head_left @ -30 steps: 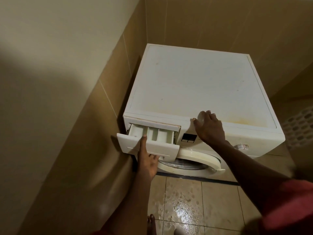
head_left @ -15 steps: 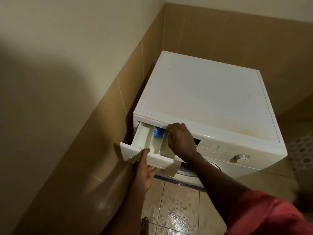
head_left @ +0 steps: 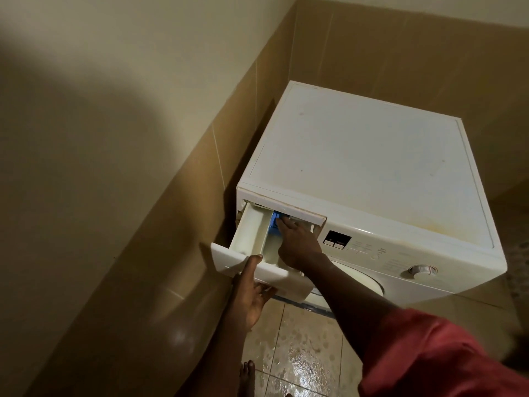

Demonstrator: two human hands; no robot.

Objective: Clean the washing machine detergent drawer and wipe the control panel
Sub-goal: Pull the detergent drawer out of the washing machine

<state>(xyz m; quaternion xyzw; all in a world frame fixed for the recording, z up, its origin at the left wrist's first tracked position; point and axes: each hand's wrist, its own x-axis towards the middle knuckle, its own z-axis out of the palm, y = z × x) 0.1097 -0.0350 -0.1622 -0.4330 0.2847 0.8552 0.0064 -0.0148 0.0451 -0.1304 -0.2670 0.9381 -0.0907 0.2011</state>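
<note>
A white washing machine (head_left: 372,167) stands in a tiled corner. Its detergent drawer (head_left: 252,233) is pulled far out at the front left. My left hand (head_left: 252,293) grips the drawer's front panel, thumb on top and fingers underneath. My right hand (head_left: 297,239) reaches deep into the drawer, its fingertips on a blue insert (head_left: 275,222) at the back; whether they press or pinch it is hidden. The control panel (head_left: 369,249) with a dark display (head_left: 337,239) and a round dial (head_left: 422,271) lies to the right of the drawer.
A tiled wall (head_left: 143,253) runs close along the machine's left side. The floor tiles (head_left: 303,353) below are wet and shiny. My bare toes (head_left: 247,371) show near the bottom edge. The round door (head_left: 360,282) sits under the panel.
The drawer has come further out. My right hand left the control panel, went into the drawer and has pushed deeper to the blue insert. My left hand kept its hold on the front.
</note>
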